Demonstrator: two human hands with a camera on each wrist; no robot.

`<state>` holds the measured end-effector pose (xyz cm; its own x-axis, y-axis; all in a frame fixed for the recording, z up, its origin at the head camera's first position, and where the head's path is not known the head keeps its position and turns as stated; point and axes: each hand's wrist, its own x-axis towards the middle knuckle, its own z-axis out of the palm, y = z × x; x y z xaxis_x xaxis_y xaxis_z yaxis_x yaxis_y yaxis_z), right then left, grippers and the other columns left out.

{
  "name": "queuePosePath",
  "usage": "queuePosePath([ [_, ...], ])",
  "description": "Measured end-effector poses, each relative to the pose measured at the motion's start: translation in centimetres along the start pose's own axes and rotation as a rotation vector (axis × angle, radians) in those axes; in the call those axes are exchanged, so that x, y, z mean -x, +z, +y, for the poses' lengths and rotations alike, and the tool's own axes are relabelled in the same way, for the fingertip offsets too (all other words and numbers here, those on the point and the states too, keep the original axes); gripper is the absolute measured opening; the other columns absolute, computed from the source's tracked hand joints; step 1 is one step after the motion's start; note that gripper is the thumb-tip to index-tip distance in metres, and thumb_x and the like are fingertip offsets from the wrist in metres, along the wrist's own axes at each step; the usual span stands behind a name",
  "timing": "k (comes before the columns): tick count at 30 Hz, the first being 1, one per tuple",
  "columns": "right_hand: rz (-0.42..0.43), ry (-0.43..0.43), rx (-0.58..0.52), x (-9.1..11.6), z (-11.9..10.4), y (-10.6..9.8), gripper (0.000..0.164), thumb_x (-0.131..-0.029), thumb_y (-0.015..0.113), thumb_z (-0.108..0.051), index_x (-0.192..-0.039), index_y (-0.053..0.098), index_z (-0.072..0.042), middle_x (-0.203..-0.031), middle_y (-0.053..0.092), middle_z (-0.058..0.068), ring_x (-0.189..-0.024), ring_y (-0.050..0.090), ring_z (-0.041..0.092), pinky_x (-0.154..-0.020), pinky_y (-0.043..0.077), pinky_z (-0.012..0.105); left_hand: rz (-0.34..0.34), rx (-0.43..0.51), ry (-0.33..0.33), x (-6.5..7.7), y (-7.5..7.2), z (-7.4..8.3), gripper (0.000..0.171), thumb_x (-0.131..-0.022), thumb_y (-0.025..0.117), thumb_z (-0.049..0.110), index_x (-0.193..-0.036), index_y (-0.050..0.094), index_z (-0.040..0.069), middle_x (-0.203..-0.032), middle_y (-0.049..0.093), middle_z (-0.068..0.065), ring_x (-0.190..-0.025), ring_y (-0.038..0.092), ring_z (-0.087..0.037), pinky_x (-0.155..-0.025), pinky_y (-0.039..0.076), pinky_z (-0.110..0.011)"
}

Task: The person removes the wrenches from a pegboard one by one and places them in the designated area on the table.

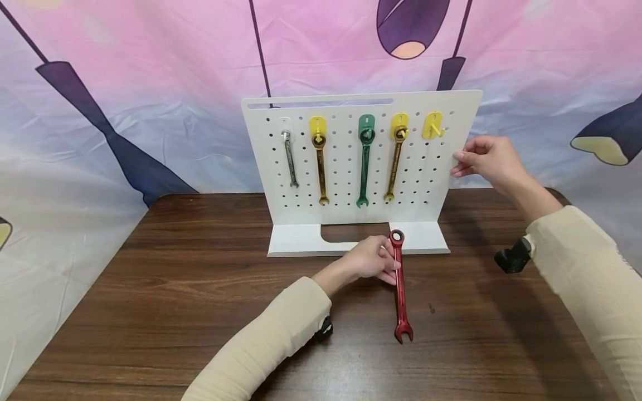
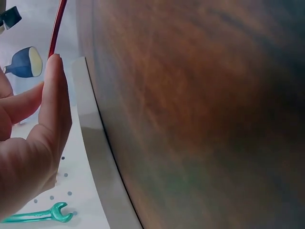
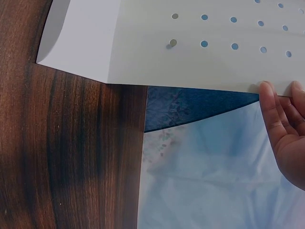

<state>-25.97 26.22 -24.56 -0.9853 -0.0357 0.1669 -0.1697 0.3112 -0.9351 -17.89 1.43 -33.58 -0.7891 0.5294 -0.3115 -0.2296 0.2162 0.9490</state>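
My left hand (image 1: 370, 257) pinches a red combination wrench (image 1: 400, 295) near its ring end, in front of the white pegboard (image 1: 346, 167). The wrench's open end points down toward the table. In the left wrist view, only a thin part of the red wrench (image 2: 57, 28) shows above the fingertips. At the board's right edge, my right hand (image 1: 489, 159) grips the rim between thumb and fingers; in the right wrist view, fingertips (image 3: 267, 88) meet that edge. A yellow hook (image 1: 433, 126) near the right hand carries nothing.
On the board hang a small silver wrench (image 1: 291, 161), a gold wrench (image 1: 321, 170), a green wrench (image 1: 364, 170) and another gold wrench (image 1: 395, 167). The board's base (image 1: 296, 242) stands on a dark wooden table (image 1: 200, 289). A patterned cloth (image 1: 150, 111) hangs behind.
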Motion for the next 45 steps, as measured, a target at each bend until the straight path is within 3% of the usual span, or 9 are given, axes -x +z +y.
queuePosePath([
  [15, -0.002, 0.009, 0.028, 0.0, -0.1, 0.0, 0.013, -0.088, 0.06, -0.008, -0.084, 0.059, 0.005, -0.067, 0.065, 0.001, -0.057, 0.064, 0.014, -0.059, 0.057, 0.028, -0.017, 0.019, -0.094, -0.4, 0.6, -0.5, 0.018, -0.085, 0.05, -0.017, -0.076, 0.043, -0.003, -0.068, 0.059, -0.016, -0.05, 0.057, -0.021, -0.059, 0.058, -0.034],
  [22, -0.002, 0.005, 0.023, 0.1, -0.1, 0.0, 0.012, -0.087, 0.06, -0.007, -0.082, 0.059, 0.004, -0.067, 0.065, 0.001, -0.057, 0.064, 0.014, -0.058, 0.057, 0.027, -0.006, 0.034, -0.111, -0.5, 0.8, -0.9, 0.018, -0.083, 0.051, -0.018, -0.078, 0.042, -0.003, -0.073, 0.061, -0.021, -0.061, 0.063, -0.034, -0.061, 0.058, -0.036],
  [27, -0.006, -0.002, -0.001, 0.0, 0.0, 0.0, 0.01, -0.087, 0.06, -0.006, -0.08, 0.06, 0.002, -0.066, 0.065, 0.002, -0.056, 0.064, 0.014, -0.058, 0.057, 0.027, 0.008, 0.052, -0.127, -0.5, 1.0, -1.1, 0.018, -0.082, 0.052, -0.018, -0.078, 0.042, -0.004, -0.067, 0.058, -0.016, -0.056, 0.061, -0.028, -0.061, 0.058, -0.036],
  [36, -0.009, 0.006, 0.004, 0.0, -0.1, -0.1, 0.011, -0.087, 0.06, -0.007, -0.08, 0.06, 0.002, -0.066, 0.065, 0.001, -0.056, 0.064, 0.014, -0.059, 0.057, 0.028, 0.038, 0.153, -0.186, -0.2, 0.8, -1.1, 0.018, -0.083, 0.052, -0.018, -0.079, 0.043, -0.003, -0.066, 0.051, -0.014, -0.053, 0.058, -0.023, -0.066, 0.058, -0.039],
  [45, -0.011, 0.01, 0.008, 0.0, -0.1, -0.1, 0.012, -0.087, 0.061, -0.008, -0.082, 0.06, 0.002, -0.068, 0.066, 0.001, -0.057, 0.064, 0.014, -0.058, 0.057, 0.027, 0.006, 0.274, -0.203, 0.2, 0.4, -1.0, 0.004, -0.087, 0.052, -0.009, -0.09, 0.051, -0.006, -0.078, 0.054, -0.014, -0.072, 0.063, -0.03, -0.075, 0.056, -0.04],
])
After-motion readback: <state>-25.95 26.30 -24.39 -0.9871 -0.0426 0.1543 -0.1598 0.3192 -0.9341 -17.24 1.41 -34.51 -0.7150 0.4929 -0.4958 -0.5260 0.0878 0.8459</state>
